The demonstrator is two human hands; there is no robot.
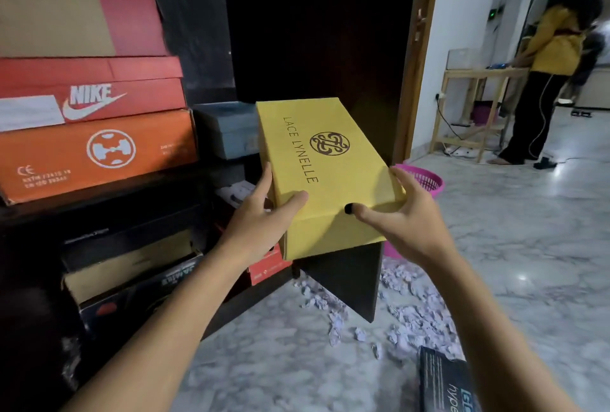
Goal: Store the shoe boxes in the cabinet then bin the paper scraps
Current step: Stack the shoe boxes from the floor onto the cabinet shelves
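A yellow shoe box (pixel 325 160) marked "LACE LYNELLE" is held in front of the dark cabinet (pixel 19 220). My left hand (pixel 260 213) grips its near left corner, thumb on the lid. My right hand (pixel 396 216) grips the near right corner, thumb on the lid edge. Red and orange shoe boxes (pixel 95 144) are stacked on the cabinet's upper shelf at left. A grey box (pixel 227 131) sits behind the yellow one. More boxes (pixel 132 266) fill the lower shelf. Crumpled paper scraps (pixel 412 312) litter the marble floor. A pink bin (pixel 425 180) stands behind the box.
A dark shoe box (pixel 445 382) lies on the floor at lower right. The cabinet's dark side panel (pixel 350 276) stands below the yellow box. A person in a yellow top (pixel 554 58) stands by a wooden table (pixel 475 88) at far right, with cables on the floor.
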